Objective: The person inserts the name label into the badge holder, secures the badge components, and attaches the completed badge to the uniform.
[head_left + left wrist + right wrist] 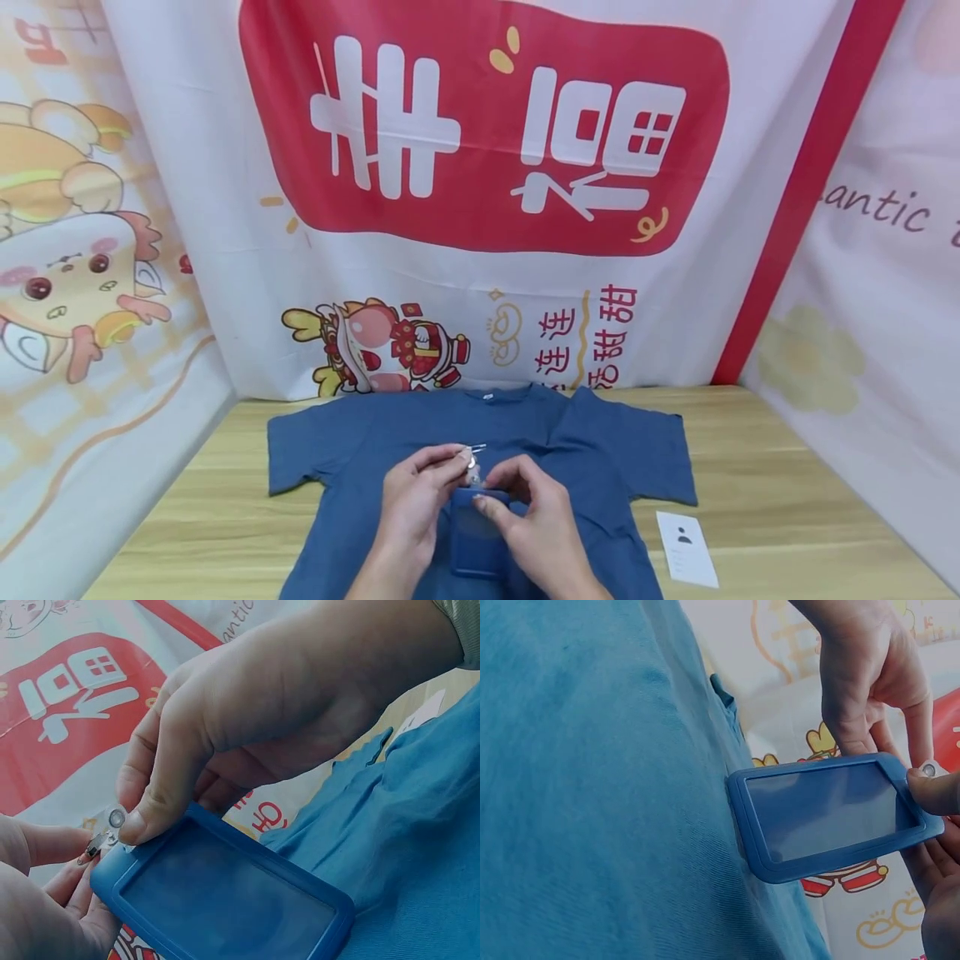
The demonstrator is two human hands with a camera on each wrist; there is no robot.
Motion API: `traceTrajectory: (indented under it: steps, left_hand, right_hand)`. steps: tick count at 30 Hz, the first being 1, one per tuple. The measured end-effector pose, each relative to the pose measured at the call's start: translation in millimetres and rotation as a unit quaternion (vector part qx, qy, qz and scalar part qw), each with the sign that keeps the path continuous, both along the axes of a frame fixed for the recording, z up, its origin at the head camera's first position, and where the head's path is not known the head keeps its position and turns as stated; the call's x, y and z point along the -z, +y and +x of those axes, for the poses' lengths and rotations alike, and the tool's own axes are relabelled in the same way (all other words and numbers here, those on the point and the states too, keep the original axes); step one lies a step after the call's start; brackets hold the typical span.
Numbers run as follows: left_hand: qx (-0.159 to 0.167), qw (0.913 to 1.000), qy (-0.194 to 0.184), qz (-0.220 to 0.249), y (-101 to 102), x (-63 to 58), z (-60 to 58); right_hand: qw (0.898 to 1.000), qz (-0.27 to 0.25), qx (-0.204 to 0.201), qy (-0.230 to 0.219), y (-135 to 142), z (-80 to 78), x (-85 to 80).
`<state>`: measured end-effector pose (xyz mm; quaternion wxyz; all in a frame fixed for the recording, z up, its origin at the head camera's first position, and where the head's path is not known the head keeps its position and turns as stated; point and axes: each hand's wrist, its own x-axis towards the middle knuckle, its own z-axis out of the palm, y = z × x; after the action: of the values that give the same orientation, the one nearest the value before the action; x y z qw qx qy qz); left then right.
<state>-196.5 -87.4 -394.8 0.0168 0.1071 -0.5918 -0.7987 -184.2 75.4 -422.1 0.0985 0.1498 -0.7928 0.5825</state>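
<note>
A blue badge holder (477, 537) with a clear window hangs over the shirt, its window facing the wrist cameras. My right hand (543, 508) grips its upper edge, thumb (934, 793) on the front beside the strap. With thumb and fingers my left hand (420, 500) pinches the metal clip (96, 844) above the holder. A short clear strap with a round snap (116, 817) joins clip and holder. Behind both hands lies a blue T-shirt (375, 467), spread out with its collar toward the back.
A white card (687, 550) with a small person icon lies on the wooden table (795, 492), right of the shirt. Printed cloths hang around the table: a back cloth (645, 333) with large red-and-white lettering, a left one (150, 400) and a right one (847, 433).
</note>
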Motion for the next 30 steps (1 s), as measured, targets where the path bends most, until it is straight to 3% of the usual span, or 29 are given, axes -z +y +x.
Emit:
traceTrajectory:
  steps: [13, 30]
  left_hand:
    - [-0.029, 0.9995, -0.001, 0.01, 1, 4.6, -1.3]
    - [-0.052, 0.9986, -0.006, -0.004, 0, 7.1, 0.0]
  right_hand:
    - [0.997, 0.054, 0.008, -0.05, 6, -4.3, -1.8]
    - [0.996, 0.007, -0.013, -0.084, 8, 1.7, -14.2]
